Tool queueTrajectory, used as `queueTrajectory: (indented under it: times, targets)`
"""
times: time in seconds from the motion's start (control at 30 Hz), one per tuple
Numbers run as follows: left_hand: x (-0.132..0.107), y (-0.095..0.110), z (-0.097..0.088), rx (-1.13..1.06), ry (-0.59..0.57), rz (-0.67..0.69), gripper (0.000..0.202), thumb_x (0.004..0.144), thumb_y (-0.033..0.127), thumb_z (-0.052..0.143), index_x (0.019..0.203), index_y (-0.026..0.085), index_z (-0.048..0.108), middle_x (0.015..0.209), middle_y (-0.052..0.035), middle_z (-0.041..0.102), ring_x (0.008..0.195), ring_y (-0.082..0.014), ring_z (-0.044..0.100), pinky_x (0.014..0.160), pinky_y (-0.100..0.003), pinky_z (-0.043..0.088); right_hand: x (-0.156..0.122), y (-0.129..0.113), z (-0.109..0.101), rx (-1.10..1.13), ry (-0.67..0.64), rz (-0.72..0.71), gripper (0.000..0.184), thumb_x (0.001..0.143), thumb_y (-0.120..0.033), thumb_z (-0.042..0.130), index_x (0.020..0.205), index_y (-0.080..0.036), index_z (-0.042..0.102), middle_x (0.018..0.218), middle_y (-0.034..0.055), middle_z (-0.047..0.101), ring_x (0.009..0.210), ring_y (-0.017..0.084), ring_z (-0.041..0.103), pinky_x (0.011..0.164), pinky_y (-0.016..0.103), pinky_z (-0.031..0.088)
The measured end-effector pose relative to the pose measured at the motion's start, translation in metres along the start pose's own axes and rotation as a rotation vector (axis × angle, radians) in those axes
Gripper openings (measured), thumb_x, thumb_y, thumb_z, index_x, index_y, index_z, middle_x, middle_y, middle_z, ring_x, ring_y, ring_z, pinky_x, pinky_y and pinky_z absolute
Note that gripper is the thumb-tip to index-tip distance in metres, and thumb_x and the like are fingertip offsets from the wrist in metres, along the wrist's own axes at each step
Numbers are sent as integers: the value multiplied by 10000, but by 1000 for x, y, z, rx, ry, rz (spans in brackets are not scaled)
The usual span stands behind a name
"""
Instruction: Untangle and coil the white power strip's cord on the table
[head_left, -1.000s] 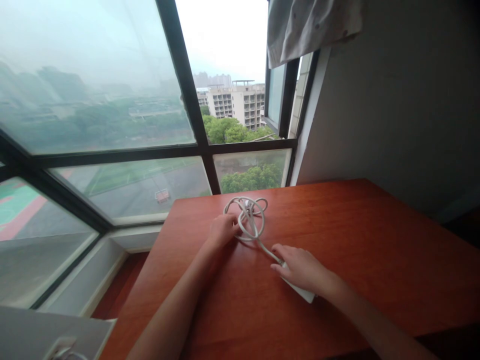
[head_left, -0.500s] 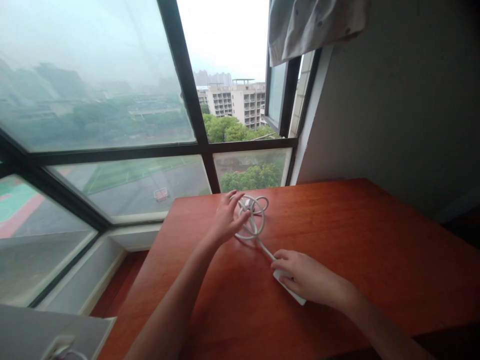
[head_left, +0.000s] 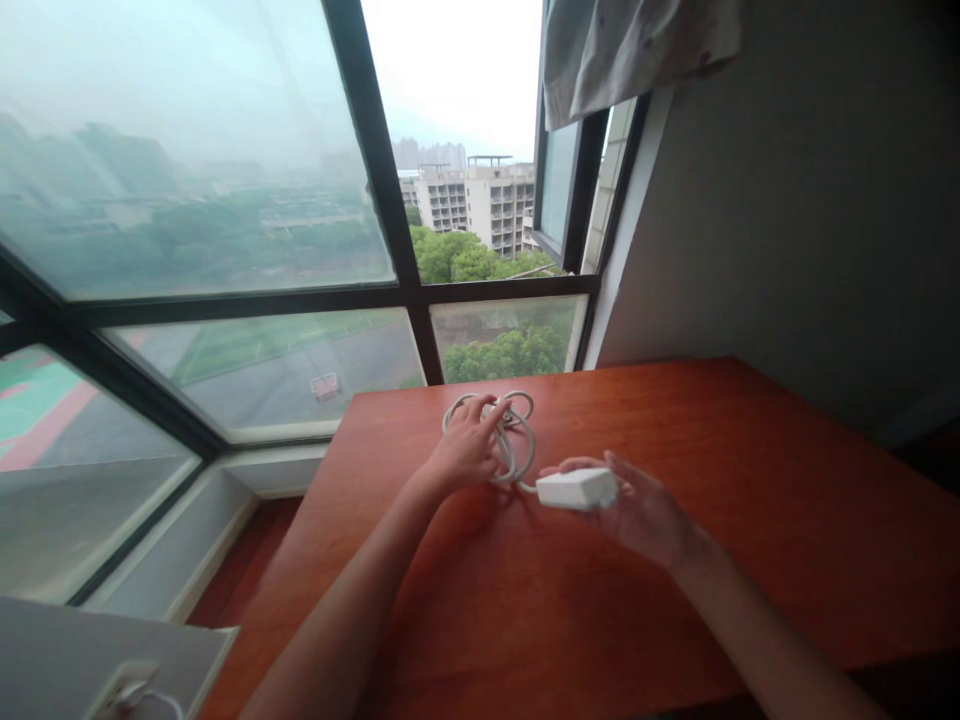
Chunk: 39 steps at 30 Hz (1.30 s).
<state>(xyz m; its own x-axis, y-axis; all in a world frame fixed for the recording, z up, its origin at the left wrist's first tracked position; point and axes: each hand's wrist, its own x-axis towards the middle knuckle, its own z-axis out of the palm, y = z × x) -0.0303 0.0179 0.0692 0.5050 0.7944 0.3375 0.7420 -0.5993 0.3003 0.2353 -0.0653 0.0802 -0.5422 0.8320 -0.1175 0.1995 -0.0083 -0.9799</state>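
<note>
A white power strip [head_left: 576, 489] with a coiled white cable [head_left: 517, 440] is over a reddish wooden table [head_left: 750, 480]. My right hand [head_left: 645, 510] grips the white block, lifted a little off the tabletop, fingers curled round its far side. My left hand [head_left: 469, 445] rests on the cable coil near the table's far edge, fingers spread over the loops and pressing them down. The cable runs from the coil straight to the block.
A large black-framed window [head_left: 390, 200] stands behind the table, with buildings and trees outside. A grey wall [head_left: 810, 200] rises on the right and a curtain [head_left: 630, 50] hangs at the top. A white wall socket [head_left: 124, 690] shows at the bottom left.
My right hand has lifted the white block off the table and brought it up toward the coil. My left hand has moved from beside the coil onto its loops.
</note>
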Motion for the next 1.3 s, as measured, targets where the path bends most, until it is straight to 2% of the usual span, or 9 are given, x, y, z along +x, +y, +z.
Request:
queueTrajectory:
  times: [0.1, 0.23, 0.37, 0.47, 0.6, 0.7, 1.03, 1.17, 1.3]
  targets:
    - [-4, 2, 8, 11, 14, -16, 888, 629, 102, 568, 1472, 276, 349, 1422, -116, 375, 1285, -347, 370, 1102, -525, 289, 13, 6, 11, 50, 119, -140, 525, 982, -463, 270, 1403, -168, 376, 1337, 156, 553, 1139, 239, 583, 883, 346, 495]
    - [-6, 4, 16, -29, 63, -39, 847, 657, 140, 591, 1467, 229, 360, 1412, -131, 392, 1287, -344, 366, 1108, -506, 283, 42, 7, 21, -143, 195, -129, 516, 853, -549, 563, 1204, -171, 567, 932, 73, 673, 753, 187, 626, 680, 303, 511]
    - [-7, -3, 19, -189, 128, -78, 691, 736, 212, 582, 1411, 214, 437, 1359, -127, 461, 1257, -314, 416, 1090, -471, 326, 72, 0, 22, -455, 388, -253, 358, 804, -494, 645, 973, -179, 658, 1158, 102, 618, 1044, 228, 591, 876, 332, 490]
    - [-7, -14, 19, -379, 176, -57, 577, 787, 213, 529, 1361, 222, 482, 1342, -110, 502, 1253, -275, 455, 1076, -426, 360, 94, 1, 19, -428, 487, -196, 351, 823, -445, 625, 1033, -163, 610, 1270, 140, 570, 1169, 247, 545, 959, 362, 461]
    - [-6, -22, 21, -490, 198, -52, 473, 832, 200, 477, 1300, 226, 535, 1331, -96, 534, 1240, -256, 489, 1042, -403, 401, 113, 15, 12, -106, 390, -96, 518, 851, -445, 586, 1261, -161, 450, 1169, 137, 641, 1017, 220, 640, 817, 337, 537]
    - [-4, -21, 23, -420, 212, -48, 479, 834, 176, 478, 1306, 229, 539, 1324, -91, 548, 1226, -257, 498, 1046, -411, 395, 115, 21, 4, 0, 284, -170, 501, 827, -473, 608, 1205, -156, 523, 1119, 130, 668, 953, 239, 660, 750, 335, 551]
    - [19, -18, 17, 0, 170, -185, 289, 876, 258, 566, 1149, 242, 659, 1097, -70, 671, 976, -227, 621, 899, -357, 442, 102, 3, 8, -494, 283, -206, 422, 815, -258, 600, 1233, -203, 594, 1075, 51, 701, 933, 208, 635, 824, 295, 472]
    - [35, -24, 10, -59, 85, -172, 132, 858, 260, 602, 877, 197, 716, 839, -36, 713, 748, -176, 630, 706, -272, 449, 112, 3, 10, -627, 285, -114, 359, 793, -230, 603, 1150, -198, 621, 1038, 57, 701, 927, 217, 629, 794, 286, 456]
    - [38, -28, 17, -254, 195, -236, 110, 825, 225, 623, 846, 176, 719, 767, -23, 714, 684, -150, 625, 633, -228, 440, 120, 10, 15, -707, 341, -31, 351, 802, -272, 600, 1139, -172, 586, 1033, 90, 689, 938, 238, 631, 782, 291, 451]
